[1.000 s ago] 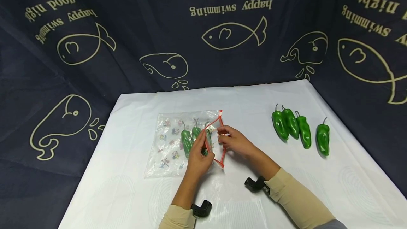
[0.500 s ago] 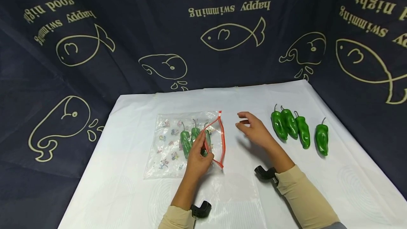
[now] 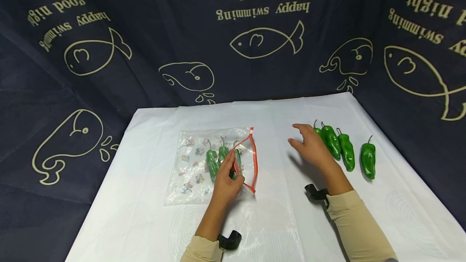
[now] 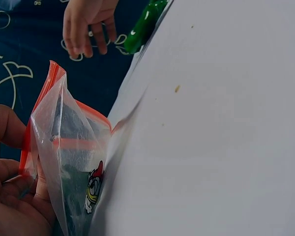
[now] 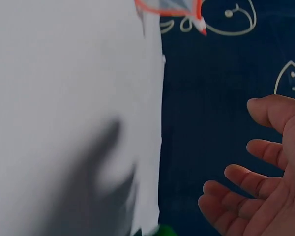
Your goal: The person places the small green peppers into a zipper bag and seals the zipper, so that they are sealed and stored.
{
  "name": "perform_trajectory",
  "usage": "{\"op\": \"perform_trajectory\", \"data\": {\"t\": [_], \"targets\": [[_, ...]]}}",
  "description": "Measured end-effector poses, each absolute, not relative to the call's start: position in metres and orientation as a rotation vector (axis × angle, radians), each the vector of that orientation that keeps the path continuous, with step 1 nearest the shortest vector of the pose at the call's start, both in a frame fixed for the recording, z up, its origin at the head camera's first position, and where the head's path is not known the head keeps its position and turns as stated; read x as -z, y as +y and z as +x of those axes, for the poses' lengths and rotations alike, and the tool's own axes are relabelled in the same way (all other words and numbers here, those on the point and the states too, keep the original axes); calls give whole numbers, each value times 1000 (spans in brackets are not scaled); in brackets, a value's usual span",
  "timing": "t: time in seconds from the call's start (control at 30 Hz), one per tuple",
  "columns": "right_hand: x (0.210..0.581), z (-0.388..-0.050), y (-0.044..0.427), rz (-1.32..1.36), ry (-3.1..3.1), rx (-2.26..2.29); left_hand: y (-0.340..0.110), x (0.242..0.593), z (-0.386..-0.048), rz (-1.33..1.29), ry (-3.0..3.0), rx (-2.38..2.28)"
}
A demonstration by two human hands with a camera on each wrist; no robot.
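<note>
A clear zip bag (image 3: 185, 173) with a red zip edge and small cartoon prints lies on the table, its mouth gaping to the right. Inside it are several green peppers (image 3: 211, 163). My left hand (image 3: 226, 179) pinches the upper side of the bag's mouth; the left wrist view shows thumb and fingers (image 4: 12, 123) on the red edge. My right hand (image 3: 311, 144) hovers above the table with fingers spread and nothing in it. It is beside the loose green peppers (image 3: 331, 142) on the right and partly covers the leftmost one.
One more green pepper (image 3: 368, 160) lies apart at the far right. A transparent plastic sheet (image 3: 273, 237) covers the front of the white table (image 3: 145, 140). A dark curtain (image 3: 145, 19) with fish drawings hangs behind and at the sides.
My right hand has left the bag's mouth and moved right, toward the loose peppers, with its fingers spreading. My left hand stays on the bag, which has hardly moved.
</note>
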State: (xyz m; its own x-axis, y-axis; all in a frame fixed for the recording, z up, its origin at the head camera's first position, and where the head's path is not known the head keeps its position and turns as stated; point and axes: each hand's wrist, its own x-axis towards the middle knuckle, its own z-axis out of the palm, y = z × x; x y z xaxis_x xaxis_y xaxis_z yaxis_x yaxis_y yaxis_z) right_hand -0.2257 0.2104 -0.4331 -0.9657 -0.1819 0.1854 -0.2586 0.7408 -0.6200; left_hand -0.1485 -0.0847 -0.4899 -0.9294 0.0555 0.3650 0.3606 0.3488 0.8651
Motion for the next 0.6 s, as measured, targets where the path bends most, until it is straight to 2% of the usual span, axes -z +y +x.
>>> {"op": "perform_trajectory", "data": {"t": [0.6], "targets": [[436, -228, 255, 220, -2983, -808, -85, 491, -150, -383, -2336, 1631]]}}
